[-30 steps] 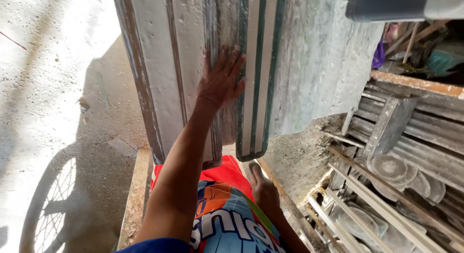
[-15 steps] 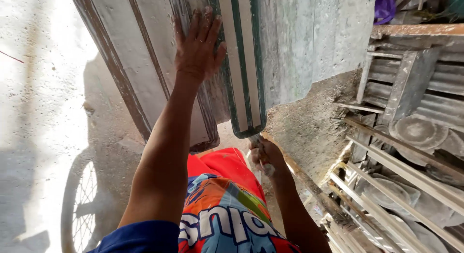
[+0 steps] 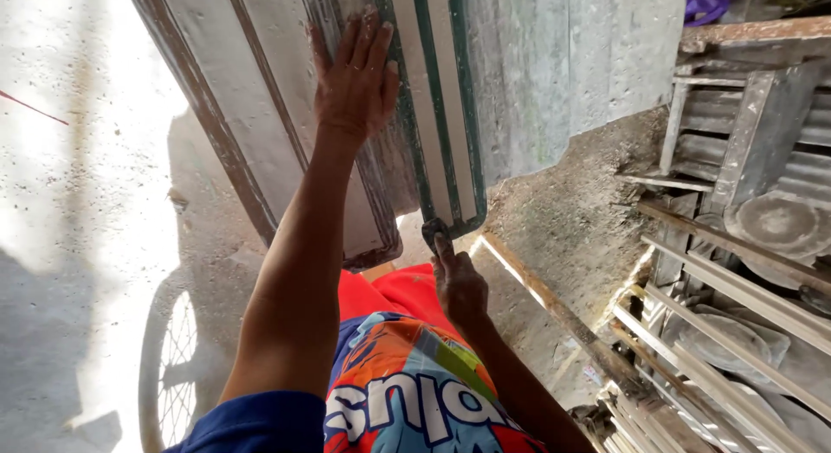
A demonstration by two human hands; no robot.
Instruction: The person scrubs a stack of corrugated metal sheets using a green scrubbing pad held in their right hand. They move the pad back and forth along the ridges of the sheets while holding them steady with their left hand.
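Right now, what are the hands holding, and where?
Left hand presses flat on the grey panel. Right hand grips the bottom corner of the green-and-white frame.

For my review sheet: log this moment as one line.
left hand: flat on grey weathered panel | right hand: gripping bottom corner of green-and-white striped panel

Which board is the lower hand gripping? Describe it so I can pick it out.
Start at the grey concrete wall, with worn planks leaning against it. The right hand holds the bottom corner of the white wooden board with green edge stripes. Its neighbour under the left hand has dull brown edges.
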